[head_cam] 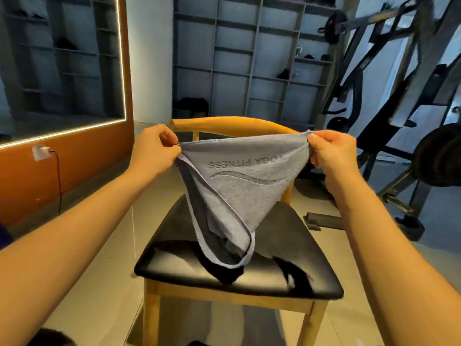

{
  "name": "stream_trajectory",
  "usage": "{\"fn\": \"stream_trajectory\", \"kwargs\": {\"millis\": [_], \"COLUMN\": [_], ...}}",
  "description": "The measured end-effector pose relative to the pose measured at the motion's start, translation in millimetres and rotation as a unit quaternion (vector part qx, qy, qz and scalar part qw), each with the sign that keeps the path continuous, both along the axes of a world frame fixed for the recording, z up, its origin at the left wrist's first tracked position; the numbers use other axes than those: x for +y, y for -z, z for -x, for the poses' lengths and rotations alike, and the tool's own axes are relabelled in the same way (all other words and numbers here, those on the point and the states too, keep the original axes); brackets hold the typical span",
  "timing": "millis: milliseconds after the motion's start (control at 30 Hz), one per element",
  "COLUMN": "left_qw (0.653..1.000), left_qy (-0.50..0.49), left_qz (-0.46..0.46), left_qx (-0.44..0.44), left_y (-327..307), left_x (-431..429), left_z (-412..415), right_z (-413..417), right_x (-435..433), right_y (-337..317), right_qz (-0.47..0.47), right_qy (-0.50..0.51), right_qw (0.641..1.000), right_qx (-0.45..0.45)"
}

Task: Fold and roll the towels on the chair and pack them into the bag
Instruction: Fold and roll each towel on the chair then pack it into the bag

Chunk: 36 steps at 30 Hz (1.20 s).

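Both hands, left hand (154,146) and right hand (331,153), are pinching the grey towel (232,193) by its top corners, dangling it over the chair (311,278). Folding is just starting; next it needs bringing those corners together evenly.

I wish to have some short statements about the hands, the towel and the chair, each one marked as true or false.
1. The left hand and the right hand each pinch a top corner of the grey towel. True.
2. The grey towel lies folded flat on the chair. False: it is held up, stretched between the two hands, and its lower part hangs down toward the seat.
3. The words printed on the grey towel appear upside down in this view. True.
4. The chair has a white seat. False: the seat is black, on a light wooden frame.
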State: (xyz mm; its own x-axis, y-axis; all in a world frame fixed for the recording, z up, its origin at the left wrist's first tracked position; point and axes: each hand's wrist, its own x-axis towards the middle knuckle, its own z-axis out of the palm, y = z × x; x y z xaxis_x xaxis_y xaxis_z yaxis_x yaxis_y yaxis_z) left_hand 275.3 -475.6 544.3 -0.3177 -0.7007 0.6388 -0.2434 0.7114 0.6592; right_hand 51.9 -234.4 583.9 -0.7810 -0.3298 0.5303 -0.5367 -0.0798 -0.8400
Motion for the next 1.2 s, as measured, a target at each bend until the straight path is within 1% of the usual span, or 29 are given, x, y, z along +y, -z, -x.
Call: {"fn": "stream_trajectory", "kwargs": {"millis": [33, 67, 133, 167, 200, 267, 300, 367, 500, 633, 700, 767, 833, 900, 933, 1000, 1067, 1133, 1200], "left_qw": [1.0, 1.0, 1.0, 0.999, 0.998, 0.997, 0.996, 0.997, 0.997, 0.997, 0.993, 0.982, 0.968, 0.957, 0.955, 0.959, 0.968, 0.971, 0.975], "left_qy": [0.005, 0.009, 0.018, 0.024, 0.031, 0.044, 0.048, 0.053, 0.057, 0.064, 0.097, 0.153, 0.211, 0.248, 0.253, 0.233, 0.191, 0.165, 0.157], "left_qz": [0.004, 0.006, -0.001, -0.006, -0.009, -0.005, -0.001, 0.002, 0.0, -0.026, -0.066, -0.094, -0.108, -0.126, -0.135, -0.148, -0.161, -0.171, -0.152], "left_qx": [0.003, 0.002, -0.015, -0.032, -0.049, -0.07, -0.071, -0.058, -0.057, -0.02, 0.021, 0.062, 0.081, 0.081, 0.077, 0.06, 0.031, 0.015, 0.042], "left_y": [-7.5, -14.5, -25.6, -29.0, -31.6, -35.7, -37.5, -41.8, -48.0, -52.7, -57.0, -61.2, -64.7, -66.9, -66.7, -63.6, -58.5, -54.6, -57.4], "left_x": [-1.1, -3.9, -13.3, -17.9, -20.6, -22.1, -22.1, -22.6, -28.2, -31.2, -29.9, -27.4, -27.2, -30.9, -34.5, -42.7, -49.7, -55.7, -58.9], "left_z": [0.2, -0.3, -3.3, -5.4, -7.1, -8.6, -8.7, -8.4, -9.9, -11.2, -13.1, -14.5, -15.6, -12.7, -8.4, 6.1, 26.8, 48.0, 63.6], "right_z": [-1.4, -3.5, -8.4, -9.6, -7.4, -1.7, -0.9, -2.9, -2.9, -5.7, -7.8, -8.1, -6.1, 1.1, 8.0, 18.8, 27.8, 35.0, 41.6], "right_x": [-0.8, -0.1, 4.6, 6.9, 7.4, 8.0, 8.5, 9.8, 13.9, 14.6, 15.6, 19.4, 23.9, 21.9, 17.3, 5.3, -6.2, -15.7, -21.0], "right_y": [-5.4, -11.4, -23.7, -28.1, -30.7, -32.9, -33.2, -35.1, -36.5, -41.0, -44.2, -46.4, -47.9, -46.7, -44.3, -39.1, -32.0, -25.1, -23.2], "right_qz": [-0.011, -0.014, -0.012, -0.02, -0.032, -0.038, -0.034, -0.022, -0.01, 0.032, 0.074, 0.118, 0.147, 0.148, 0.14, 0.11, 0.061, 0.04, 0.052], "right_qy": [-0.005, -0.043, -0.171, -0.188, -0.153, -0.036, -0.027, -0.061, -0.055, -0.111, -0.163, -0.23, -0.272, -0.257, -0.221, -0.115, -0.048, -0.028, -0.021], "right_qw": [1.0, 0.999, 0.984, 0.981, 0.987, 0.999, 0.999, 0.997, 0.996, 0.987, 0.976, 0.956, 0.939, 0.943, 0.953, 0.974, 0.981, 0.98, 0.977], "right_qx": [-0.012, -0.027, -0.05, -0.045, -0.029, 0.005, -0.003, -0.038, -0.075, -0.108, -0.121, -0.136, -0.151, -0.152, -0.152, -0.163, -0.178, -0.195, -0.205]}}
